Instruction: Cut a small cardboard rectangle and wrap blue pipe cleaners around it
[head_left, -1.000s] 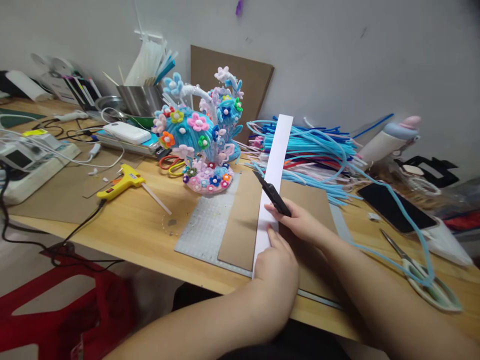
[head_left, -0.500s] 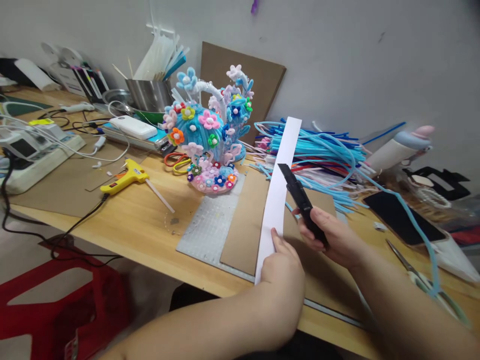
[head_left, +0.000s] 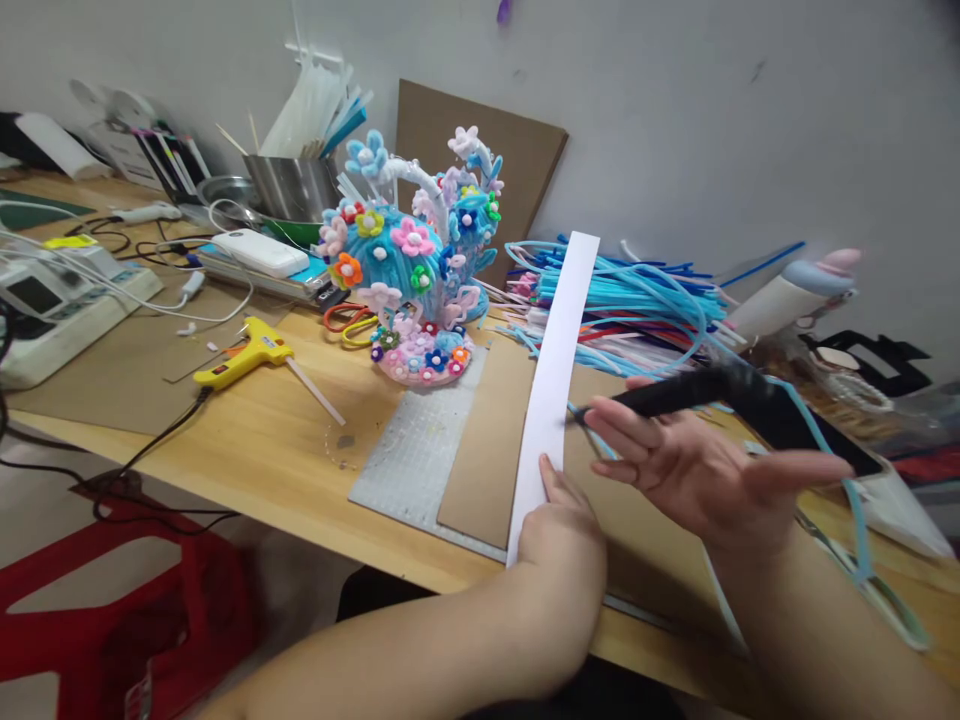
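Note:
A long white paper strip (head_left: 559,360) runs from the desk's near edge up toward the wall, over a brown cardboard sheet (head_left: 487,440) on a grey cutting mat (head_left: 409,455). My left hand (head_left: 562,535) pinches the strip's near end. My right hand (head_left: 697,470) is palm up to the right of the strip, fingers spread, with a black utility knife (head_left: 686,390) lying blurred across its fingers.
A pipe-cleaner flower sculpture (head_left: 416,265) stands behind the mat. A pile of blue pipe cleaners (head_left: 645,300) lies at the back right, a phone (head_left: 810,425) and scissors (head_left: 862,575) at the right. A yellow glue gun (head_left: 244,355) rests to the left. A red stool (head_left: 112,620) sits below.
My right hand has lifted the knife off the strip, turned palm up and swung it rightward. The left hand keeps its pinch on the strip's near end.

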